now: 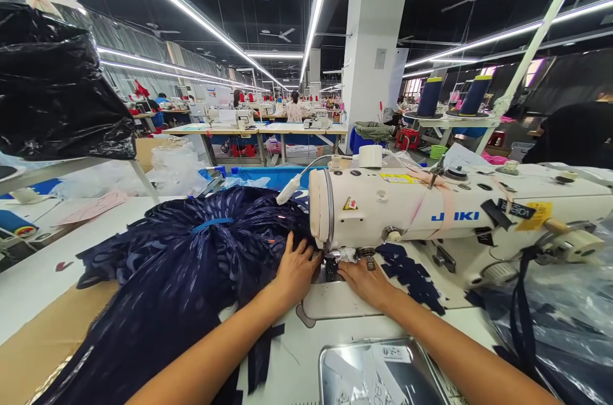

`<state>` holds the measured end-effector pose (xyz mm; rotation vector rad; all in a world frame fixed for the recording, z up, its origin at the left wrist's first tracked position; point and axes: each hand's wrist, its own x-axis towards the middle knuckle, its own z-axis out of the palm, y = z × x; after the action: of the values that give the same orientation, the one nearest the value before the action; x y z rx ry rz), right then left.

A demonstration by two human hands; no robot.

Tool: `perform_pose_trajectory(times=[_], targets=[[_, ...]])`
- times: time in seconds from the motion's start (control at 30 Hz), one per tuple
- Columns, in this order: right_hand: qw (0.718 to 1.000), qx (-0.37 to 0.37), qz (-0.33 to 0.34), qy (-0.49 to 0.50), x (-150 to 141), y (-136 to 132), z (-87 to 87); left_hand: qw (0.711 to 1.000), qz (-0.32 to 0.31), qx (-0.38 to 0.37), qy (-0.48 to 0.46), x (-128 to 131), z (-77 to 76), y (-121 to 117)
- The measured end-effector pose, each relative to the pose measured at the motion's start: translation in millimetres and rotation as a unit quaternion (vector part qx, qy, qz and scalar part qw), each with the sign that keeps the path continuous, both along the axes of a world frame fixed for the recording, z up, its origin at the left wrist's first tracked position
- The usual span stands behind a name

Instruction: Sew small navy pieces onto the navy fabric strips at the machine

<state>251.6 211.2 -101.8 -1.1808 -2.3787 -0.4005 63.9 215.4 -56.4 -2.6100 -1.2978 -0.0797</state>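
A white JUKI sewing machine (431,213) stands on the table in front of me. A large heap of dark navy patterned fabric (191,264) lies to its left. My left hand (295,267) rests flat on the fabric's edge, fingers stretched toward the needle area (335,258). My right hand (366,280) lies flat on the machine bed just right of the presser foot, fingers extended toward it. Small dark fabric pieces (412,274) lie under the machine arm, right of my right hand.
A metal tray (378,370) sits at the table's front edge between my forearms. Two blue thread cones (453,96) stand behind the machine. A black plastic bag (52,85) hangs at left. Clear plastic wrap (569,303) lies at right. Other workers sit at distant tables.
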Motion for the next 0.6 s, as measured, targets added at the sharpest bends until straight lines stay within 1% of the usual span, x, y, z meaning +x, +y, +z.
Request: perform_pose_trajectory(times=[0.13,0.37,0.53,0.6], targets=[[0.999,-0.012,-0.024,-0.021,-2,-1,1.6,1.0,-0.003,-0.002,-0.002,0,-2.9,5],[0.998,0.019,-0.046,-0.025,-2,1,-12.6,1.0,-0.012,0.016,-0.013,3,-3.1,12],[0.996,0.031,-0.079,-0.023,-4,0,-15.7,1.0,-0.008,0.017,-0.011,4,-2.4,15],[0.995,0.044,-0.077,-0.046,-4,0,-16.8,1.0,-0.006,0.012,-0.011,5,-2.0,17]])
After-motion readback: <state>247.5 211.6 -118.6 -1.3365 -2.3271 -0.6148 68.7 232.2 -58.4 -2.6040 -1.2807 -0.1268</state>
